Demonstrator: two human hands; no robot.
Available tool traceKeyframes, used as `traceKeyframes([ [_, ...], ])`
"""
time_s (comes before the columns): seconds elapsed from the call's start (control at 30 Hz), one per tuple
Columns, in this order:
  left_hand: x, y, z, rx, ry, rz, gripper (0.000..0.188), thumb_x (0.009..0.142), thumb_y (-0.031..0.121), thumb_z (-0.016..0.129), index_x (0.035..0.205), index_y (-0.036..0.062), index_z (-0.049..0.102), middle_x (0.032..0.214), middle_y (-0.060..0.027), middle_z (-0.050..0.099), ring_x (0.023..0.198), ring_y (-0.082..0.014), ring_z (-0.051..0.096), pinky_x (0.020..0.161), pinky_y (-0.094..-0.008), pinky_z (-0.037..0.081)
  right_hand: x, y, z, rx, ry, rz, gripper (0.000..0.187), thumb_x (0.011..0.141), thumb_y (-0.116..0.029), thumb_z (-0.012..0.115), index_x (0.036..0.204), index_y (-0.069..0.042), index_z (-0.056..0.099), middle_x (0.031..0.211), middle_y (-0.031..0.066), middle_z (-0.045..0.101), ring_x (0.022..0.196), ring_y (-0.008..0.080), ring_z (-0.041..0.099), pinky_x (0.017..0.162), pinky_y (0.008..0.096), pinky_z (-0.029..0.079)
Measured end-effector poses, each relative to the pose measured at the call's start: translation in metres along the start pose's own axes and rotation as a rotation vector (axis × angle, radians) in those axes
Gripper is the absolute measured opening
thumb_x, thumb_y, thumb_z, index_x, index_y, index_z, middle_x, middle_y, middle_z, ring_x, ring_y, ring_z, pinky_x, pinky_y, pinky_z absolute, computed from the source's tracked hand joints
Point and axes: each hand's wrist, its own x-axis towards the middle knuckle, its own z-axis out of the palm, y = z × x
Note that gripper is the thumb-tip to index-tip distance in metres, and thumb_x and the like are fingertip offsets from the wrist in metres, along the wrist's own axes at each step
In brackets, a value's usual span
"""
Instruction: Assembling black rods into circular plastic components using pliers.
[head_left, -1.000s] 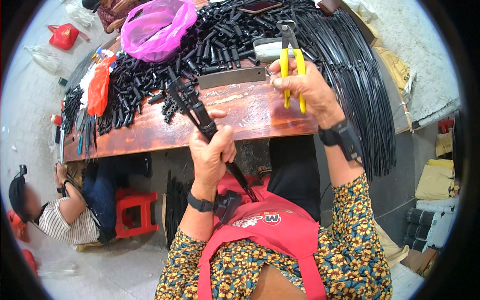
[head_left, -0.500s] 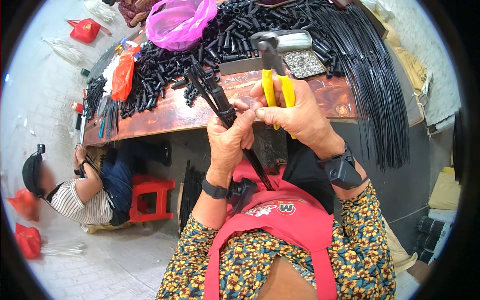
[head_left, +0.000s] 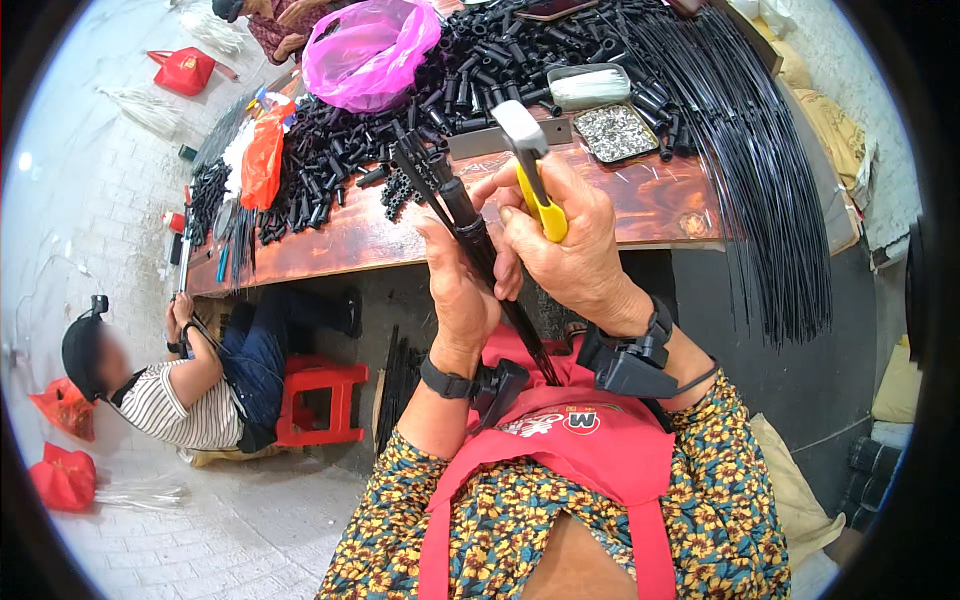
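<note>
My left hand (head_left: 463, 290) is closed around a bundle of thin black rods (head_left: 522, 335), which slants up from my lap. Thicker black tubular fittings (head_left: 458, 203) show at the bundle's upper end. In my right hand (head_left: 575, 235) is a pair of yellow-handled pliers (head_left: 546, 208), its metal head pointing up and away from me. The right fingers reach left beside the bundle's upper part; whether they touch it I cannot tell. Palm and finger overlap hides part of the grip.
The wooden table (head_left: 655, 195) carries heaped black tubes (head_left: 330, 150), a pink plastic bag (head_left: 370, 55), a tray of small metal pieces (head_left: 615, 133) and a box of white strips (head_left: 590, 88). Long black rods (head_left: 765, 200) hang over its right edge. A seated person (head_left: 190, 390) works at left.
My right hand has rolled, turning the pliers so their head tips leftward and the handles lie closer together. The left fingers have shifted on the bundle. The whole view has moved slightly.
</note>
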Motion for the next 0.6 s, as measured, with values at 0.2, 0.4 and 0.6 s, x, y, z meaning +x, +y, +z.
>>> traceKeyframes([
  [0.2, 0.0, 0.001, 0.001, -0.1, 0.025, 0.011, 0.075, 0.095, 0.068, 0.027, 0.13, 0.0064, 0.052, 0.075, -0.0045, 0.058, 0.047, -0.0108, 0.043, 0.04, -0.0242, 0.032, -0.003, 0.004, 0.008, 0.108, 0.007, 0.05, 0.017, 0.084, 0.007, 0.054, 0.098, -0.002, 0.054, 0.069, 0.0045, 0.059, 0.046, 0.0099, 0.058, 0.039, 0.0244, 0.047],
  [0.4, 0.0, 0.003, 0.006, -0.073, 0.058, 0.032, 0.071, 0.097, 0.063, 0.028, 0.127, 0.0043, 0.055, 0.095, -0.0054, 0.064, 0.054, -0.0079, 0.048, 0.04, -0.0219, 0.032, -0.006, 0.006, 0.01, 0.108, 0.027, 0.055, 0.016, 0.084, 0.007, 0.055, 0.097, -0.002, 0.055, 0.071, 0.0042, 0.059, 0.048, 0.0087, 0.057, 0.039, 0.0237, 0.046],
  [0.6, 0.0, 0.003, 0.009, 0.038, 0.086, 0.033, 0.078, 0.096, 0.067, 0.022, 0.131, 0.0035, 0.05, 0.053, 0.0018, 0.044, 0.041, -0.0064, 0.036, 0.038, -0.0204, 0.029, -0.011, 0.005, 0.011, 0.19, 0.052, 0.1, 0.017, 0.083, 0.008, 0.054, 0.097, -0.002, 0.056, 0.073, 0.0032, 0.059, 0.05, 0.0075, 0.057, 0.04, 0.0224, 0.045],
])
